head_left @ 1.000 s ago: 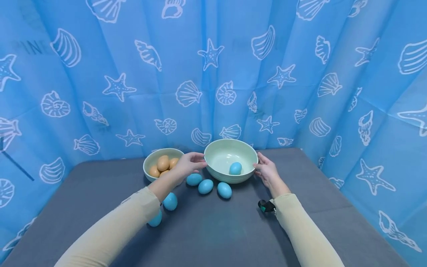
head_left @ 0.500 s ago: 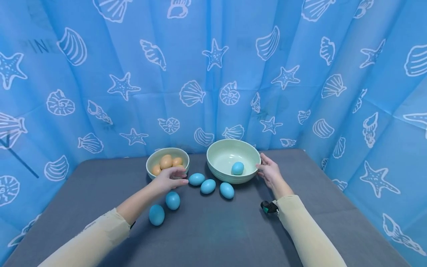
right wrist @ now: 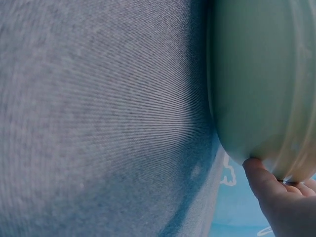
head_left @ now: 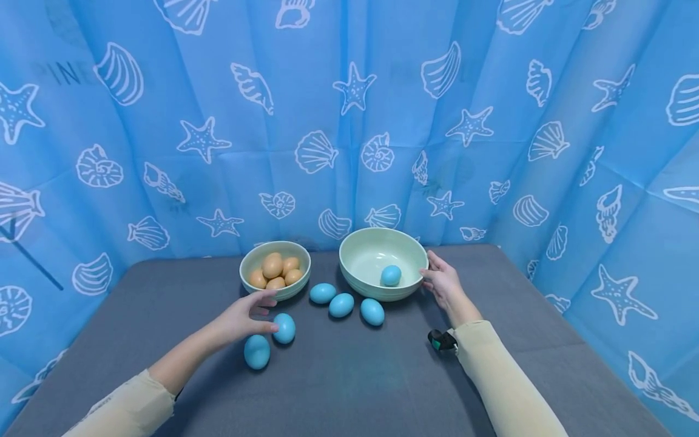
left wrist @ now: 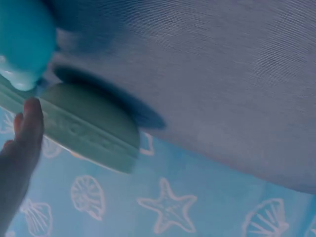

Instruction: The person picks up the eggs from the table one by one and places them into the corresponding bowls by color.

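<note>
My left hand point(head_left: 243, 318) reaches beside a blue egg point(head_left: 284, 329), thumb at the egg's left side and fingers spread apart above it. Another blue egg point(head_left: 256, 352) lies just below that hand. In the left wrist view, fingers point(left wrist: 30, 123) show near a blue egg point(left wrist: 24, 39). My right hand point(head_left: 445, 285) holds the right side of the large pale green bowl point(head_left: 360, 282), which has one blue egg point(head_left: 391, 275) in it. The right wrist view shows the thumb point(right wrist: 261, 180) against the bowl's outer wall point(right wrist: 256, 84).
A smaller green bowl point(head_left: 248, 267) of several brown eggs point(head_left: 272, 265) stands at the back left. Three blue eggs lie in front of the bowls, one point(head_left: 372, 312) nearest the large bowl. A patterned blue curtain point(head_left: 349, 152) hangs behind the grey table point(head_left: 349, 388).
My left hand has left the large bowl's rim and moved left and toward me, past the small bowl, to a blue egg. My right hand has stayed at the large bowl.
</note>
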### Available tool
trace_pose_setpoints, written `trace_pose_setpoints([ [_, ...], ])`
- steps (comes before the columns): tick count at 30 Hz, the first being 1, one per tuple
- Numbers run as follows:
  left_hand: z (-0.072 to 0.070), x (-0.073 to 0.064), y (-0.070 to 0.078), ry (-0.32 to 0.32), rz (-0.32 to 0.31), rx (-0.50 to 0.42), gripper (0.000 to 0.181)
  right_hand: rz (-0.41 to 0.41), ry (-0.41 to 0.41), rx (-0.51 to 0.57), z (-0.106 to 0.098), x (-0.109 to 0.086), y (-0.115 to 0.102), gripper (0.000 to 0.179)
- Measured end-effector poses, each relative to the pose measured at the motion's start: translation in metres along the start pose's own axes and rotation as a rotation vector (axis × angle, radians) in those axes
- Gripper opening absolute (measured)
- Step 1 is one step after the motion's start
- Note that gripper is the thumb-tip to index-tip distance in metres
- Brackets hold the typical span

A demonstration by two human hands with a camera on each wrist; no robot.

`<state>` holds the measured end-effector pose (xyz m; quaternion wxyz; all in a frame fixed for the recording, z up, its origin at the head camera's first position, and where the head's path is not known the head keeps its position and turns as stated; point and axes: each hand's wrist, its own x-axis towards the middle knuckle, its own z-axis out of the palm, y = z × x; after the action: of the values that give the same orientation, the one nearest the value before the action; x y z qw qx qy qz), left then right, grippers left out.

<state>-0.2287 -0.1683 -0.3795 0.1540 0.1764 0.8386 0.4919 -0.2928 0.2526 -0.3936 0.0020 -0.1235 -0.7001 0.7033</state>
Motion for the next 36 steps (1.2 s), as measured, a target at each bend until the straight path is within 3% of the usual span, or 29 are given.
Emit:
trace_pose_setpoints([
  [10,-0.011,-0.014,-0.02,-0.121,0.061,0.087,0.089,-0.004,0.001,0.011,-0.001,0.0,0.0,0.065],
  [18,-0.016,-0.023,-0.035,-0.2,0.027,0.086,0.088,0.001,0.0,0.012,0.0,-0.001,-0.001,0.064],
  [24,-0.014,-0.025,-0.042,-0.207,0.046,0.086,0.086,0.002,-0.003,0.02,0.0,-0.001,-0.001,0.064],
  [36,-0.008,-0.027,-0.047,-0.174,0.047,0.182,0.073,-0.002,0.003,0.004,0.0,0.0,0.0,0.064],
])
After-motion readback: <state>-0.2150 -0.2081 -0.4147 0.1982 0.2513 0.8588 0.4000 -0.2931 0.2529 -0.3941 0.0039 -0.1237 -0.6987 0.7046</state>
